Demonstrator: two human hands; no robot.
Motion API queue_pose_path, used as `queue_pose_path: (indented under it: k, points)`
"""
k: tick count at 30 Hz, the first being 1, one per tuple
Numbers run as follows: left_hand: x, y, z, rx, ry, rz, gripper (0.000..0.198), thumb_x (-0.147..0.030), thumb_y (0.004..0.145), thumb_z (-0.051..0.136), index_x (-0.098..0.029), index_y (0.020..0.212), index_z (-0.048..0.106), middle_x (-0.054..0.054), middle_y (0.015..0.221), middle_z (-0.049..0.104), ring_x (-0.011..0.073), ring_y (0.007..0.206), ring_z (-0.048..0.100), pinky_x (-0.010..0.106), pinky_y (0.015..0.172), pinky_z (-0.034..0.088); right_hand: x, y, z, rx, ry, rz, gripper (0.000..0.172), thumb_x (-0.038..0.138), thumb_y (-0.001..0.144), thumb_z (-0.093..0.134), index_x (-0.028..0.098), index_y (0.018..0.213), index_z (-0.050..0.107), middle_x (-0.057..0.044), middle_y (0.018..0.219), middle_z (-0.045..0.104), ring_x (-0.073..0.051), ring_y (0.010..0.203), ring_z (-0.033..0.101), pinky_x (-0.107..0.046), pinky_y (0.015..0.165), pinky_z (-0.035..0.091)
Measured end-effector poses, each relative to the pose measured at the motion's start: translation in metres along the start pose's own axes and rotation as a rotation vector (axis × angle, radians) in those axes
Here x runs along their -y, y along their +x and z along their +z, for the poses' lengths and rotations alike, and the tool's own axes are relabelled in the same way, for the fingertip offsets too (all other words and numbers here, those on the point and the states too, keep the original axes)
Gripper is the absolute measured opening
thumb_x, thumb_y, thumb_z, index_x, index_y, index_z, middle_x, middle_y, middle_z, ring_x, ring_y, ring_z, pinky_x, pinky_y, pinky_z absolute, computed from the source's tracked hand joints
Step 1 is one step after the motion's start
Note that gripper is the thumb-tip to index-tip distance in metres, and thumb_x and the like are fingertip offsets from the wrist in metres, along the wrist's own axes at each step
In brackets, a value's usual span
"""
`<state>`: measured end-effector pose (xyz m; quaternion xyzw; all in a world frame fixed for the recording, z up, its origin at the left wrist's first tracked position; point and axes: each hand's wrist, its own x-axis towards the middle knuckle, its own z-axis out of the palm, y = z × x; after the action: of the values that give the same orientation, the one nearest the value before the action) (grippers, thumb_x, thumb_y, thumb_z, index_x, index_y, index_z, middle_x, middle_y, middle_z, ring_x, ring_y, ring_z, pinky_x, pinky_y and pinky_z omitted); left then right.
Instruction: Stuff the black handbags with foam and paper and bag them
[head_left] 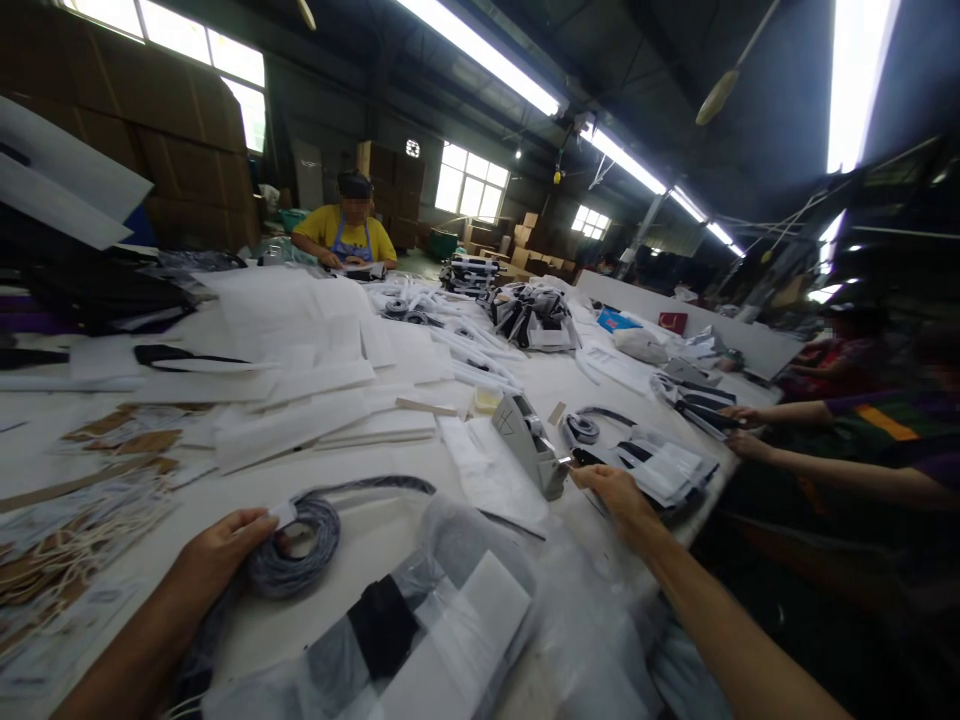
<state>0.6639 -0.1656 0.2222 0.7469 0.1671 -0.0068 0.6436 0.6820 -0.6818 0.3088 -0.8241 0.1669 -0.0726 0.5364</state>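
Note:
Near the front of the table, my left hand [234, 535] pinches a coiled dark strap [296, 555] by a small white piece at its upper edge. One length of the strap curves off to the right across the table. My right hand [611, 492] is closed at the front end of a grey tape dispenser [525, 447], its fingertips on the end of the tape [562, 461]. A clear plastic bag [442, 605] with white sheets and a black piece lies between my forearms.
White foam sheets [300, 340] cover the left middle. Paper tags with cords [90, 545] lie at the left edge, and packed bags [656, 465] near the right edge. A person in yellow [352, 230] sits across the table. Another person's hands [746, 430] handle straps at the right.

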Motion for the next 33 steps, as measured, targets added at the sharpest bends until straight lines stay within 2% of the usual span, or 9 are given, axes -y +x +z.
queue_pose_path:
  k: [3,6,9,12,17,19,21,25,33]
  points:
    - [-0.014,-0.011,0.004,0.005,-0.103,-0.039,0.035,-0.045,0.056,0.075,-0.019,0.079,0.065,0.003,0.070,0.072,0.0211,0.063,0.066,0.030,0.063,0.053,-0.003,-0.008,-0.006,-0.030,-0.094,0.012,0.028,0.046,0.057,0.069,0.019,0.054,0.063,-0.003,0.055,0.060,-0.017,0.054,0.052,-0.029,0.053,0.040]
    - [-0.025,-0.026,0.009,0.014,-0.149,-0.001,0.037,-0.045,0.054,0.076,-0.017,0.074,0.065,0.004,0.067,0.071,0.0200,0.063,0.064,0.028,0.063,0.050,-0.002,-0.013,-0.023,-0.024,-0.224,0.005,0.024,0.038,0.048,0.073,0.021,0.039,0.058,-0.004,0.043,0.054,-0.019,0.050,0.051,-0.030,0.049,0.035]
    - [-0.025,-0.030,0.013,-0.018,-0.201,0.028,0.039,-0.047,0.053,0.075,-0.015,0.071,0.064,0.004,0.064,0.068,0.0186,0.060,0.061,0.028,0.061,0.047,0.013,-0.019,-0.023,-0.117,-0.350,-0.063,0.027,0.050,0.051,0.074,0.024,0.054,0.073,-0.008,0.062,0.069,-0.028,0.066,0.062,-0.034,0.054,0.042]
    - [-0.019,-0.028,0.015,-0.057,-0.231,0.033,0.039,-0.046,0.055,0.074,-0.015,0.076,0.064,0.003,0.068,0.068,0.0181,0.062,0.062,0.027,0.061,0.047,0.050,-0.045,0.029,0.029,-0.178,-0.174,0.042,0.057,0.058,0.076,0.023,0.081,0.078,-0.009,0.081,0.074,-0.030,0.078,0.067,-0.036,0.064,0.051]
    - [-0.013,-0.030,0.017,-0.052,-0.246,0.044,0.036,-0.044,0.061,0.069,-0.014,0.081,0.061,0.003,0.066,0.066,0.0169,0.060,0.060,0.026,0.058,0.044,0.122,-0.121,0.186,0.642,0.260,-0.231,0.044,0.051,0.067,0.078,0.015,0.089,0.068,-0.006,0.072,0.069,-0.020,0.065,0.064,-0.033,0.064,0.053]
    - [-0.012,-0.030,0.017,-0.066,-0.246,0.061,0.035,-0.041,0.062,0.068,-0.014,0.083,0.061,0.001,0.066,0.065,0.0162,0.061,0.059,0.026,0.058,0.043,0.133,-0.136,0.238,0.797,0.337,-0.193,0.056,0.047,0.065,0.081,0.016,0.108,0.060,-0.001,0.065,0.067,-0.018,0.060,0.063,-0.031,0.060,0.052]
    - [-0.010,-0.028,0.017,-0.084,-0.241,0.082,0.032,-0.039,0.062,0.069,-0.014,0.082,0.061,-0.001,0.066,0.063,0.0153,0.062,0.057,0.025,0.060,0.042,0.131,-0.139,0.273,0.830,0.360,-0.177,0.065,0.044,0.064,0.081,0.017,0.115,0.051,0.002,0.062,0.067,-0.018,0.058,0.064,-0.030,0.057,0.051]
    - [-0.006,-0.026,0.016,-0.092,-0.223,0.100,0.028,-0.035,0.065,0.068,-0.014,0.081,0.061,-0.001,0.067,0.062,0.0153,0.063,0.055,0.026,0.061,0.041,0.112,-0.127,0.303,0.762,0.274,-0.198,0.051,0.040,0.065,0.076,0.019,0.103,0.049,0.004,0.058,0.065,-0.018,0.055,0.063,-0.025,0.047,0.046]
    - [-0.002,-0.024,0.017,-0.087,-0.148,0.106,0.025,-0.034,0.069,0.066,-0.015,0.085,0.062,0.000,0.072,0.063,0.0158,0.067,0.055,0.025,0.061,0.040,0.100,-0.121,0.315,0.703,-0.056,-0.215,0.036,0.026,0.073,0.068,0.020,0.103,0.050,0.007,0.056,0.062,-0.014,0.046,0.058,-0.021,0.036,0.041]
